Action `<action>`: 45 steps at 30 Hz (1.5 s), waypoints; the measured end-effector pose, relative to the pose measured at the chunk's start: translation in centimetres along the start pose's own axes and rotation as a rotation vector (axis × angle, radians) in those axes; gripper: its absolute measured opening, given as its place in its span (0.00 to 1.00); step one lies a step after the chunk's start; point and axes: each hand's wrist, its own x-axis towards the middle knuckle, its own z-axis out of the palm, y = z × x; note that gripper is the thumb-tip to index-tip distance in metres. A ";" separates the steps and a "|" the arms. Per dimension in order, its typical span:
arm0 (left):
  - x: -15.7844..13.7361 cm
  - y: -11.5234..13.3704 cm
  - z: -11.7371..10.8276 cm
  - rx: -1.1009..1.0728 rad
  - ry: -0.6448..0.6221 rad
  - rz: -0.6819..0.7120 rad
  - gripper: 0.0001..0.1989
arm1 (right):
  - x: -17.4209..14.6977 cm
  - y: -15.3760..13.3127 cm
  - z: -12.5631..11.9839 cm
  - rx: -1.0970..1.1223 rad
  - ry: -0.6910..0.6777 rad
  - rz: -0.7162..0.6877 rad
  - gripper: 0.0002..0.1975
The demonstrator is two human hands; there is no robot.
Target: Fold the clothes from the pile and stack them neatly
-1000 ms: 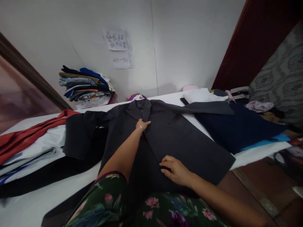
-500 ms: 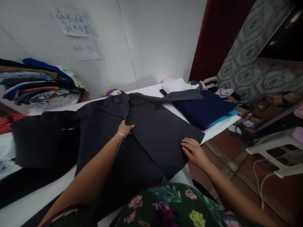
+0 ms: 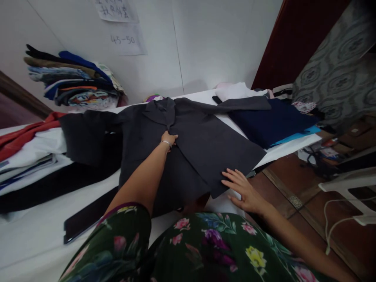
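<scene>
A dark grey suit jacket (image 3: 202, 141) lies spread front side up on a white table (image 3: 35, 246), collar towards the wall. One sleeve is laid out to the left, the other to the right across folded navy cloth (image 3: 270, 119). Just below the lapels, my left hand (image 3: 169, 139) is closed on the jacket's front edge, with its fingertips partly hidden. At the lower right hem, my right hand (image 3: 242, 190) has its fingers spread, the tips at or just over the cloth; I cannot tell whether they touch.
A tall stack of folded clothes (image 3: 79, 80) stands against the wall at left. Red cloth (image 3: 35, 131) and white garments (image 3: 38, 150) lie further left. A dark flat object (image 3: 85, 219) is near my left arm. A white plastic stool (image 3: 349, 188) stands on the floor at right.
The view has tilted down and shifted left. My right hand has drawn back slightly from the jacket's side edge towards me, its fingers more spread. My left hand keeps its hold.
</scene>
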 end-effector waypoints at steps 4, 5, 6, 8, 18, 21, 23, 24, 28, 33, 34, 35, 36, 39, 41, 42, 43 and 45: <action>-0.6 -0.1 -0.3 -0.026 -0.056 -0.004 0.23 | 0.6 -0.8 1.1 -0.118 -0.090 0.006 0.33; -0.9 -0.2 -0.5 -0.023 -0.071 -0.003 0.24 | 0.7 -0.6 1.3 -0.133 -0.084 0.009 0.31; -1.3 -0.3 -0.7 -0.016 -0.084 0.002 0.27 | 0.9 -0.3 1.5 -0.134 -0.071 0.005 0.29; -2.3 -0.6 -1.3 0.002 -0.097 0.027 0.30 | 1.2 0.2 1.6 -0.087 -0.032 -0.022 0.22; -14.2 -3.8 -4.0 0.364 -0.313 0.653 0.10 | 6.8 0.0 -4.4 0.491 0.484 0.454 0.16; -18.8 -4.7 -3.7 0.483 -0.450 0.859 0.16 | 8.6 -1.2 -4.5 0.464 0.566 0.400 0.17; -21.2 -5.3 -3.6 0.589 -0.473 0.961 0.24 | 8.9 -2.0 -2.9 0.403 0.479 0.296 0.16; -22.1 -5.7 -3.5 0.640 -0.469 1.006 0.27 | 8.7 -2.3 -1.8 0.362 0.378 0.208 0.16; -23.6 -7.0 -3.9 0.812 -0.407 1.113 0.23 | 6.9 -2.6 2.0 0.143 -0.026 -0.110 0.15; -23.4 -7.6 -4.4 0.862 -0.357 1.215 0.07 | 5.3 -2.2 2.0 0.019 -0.053 -0.159 0.16; -23.4 -7.6 -4.4 0.852 -0.339 1.239 0.07 | 5.2 -2.2 1.8 0.010 -0.048 -0.173 0.16; -23.5 -7.6 -4.3 0.839 -0.319 1.261 0.08 | 5.1 -2.3 1.8 0.002 -0.039 -0.184 0.16; -23.5 -7.6 -4.2 0.825 -0.298 1.280 0.09 | 5.1 -2.4 1.7 -0.009 -0.029 -0.189 0.16; -23.6 -7.3 -4.2 0.772 -0.254 1.310 0.09 | 5.3 -3.1 2.1 -0.042 -0.023 -0.183 0.18; -23.6 -6.9 -4.3 0.718 -0.237 1.293 0.10 | 5.6 -3.7 2.3 -0.057 -0.041 -0.181 0.20; -23.5 -6.7 -4.4 0.686 -0.234 1.274 0.10 | 5.7 -4.0 2.4 -0.060 -0.056 -0.186 0.21; -23.5 -6.5 -4.5 0.652 -0.232 1.252 0.11 | 5.8 -4.2 2.5 -0.062 -0.073 -0.195 0.22; -23.6 -6.1 -4.6 0.597 -0.238 1.206 0.11 | 5.9 -4.5 2.7 -0.071 -0.101 -0.211 0.28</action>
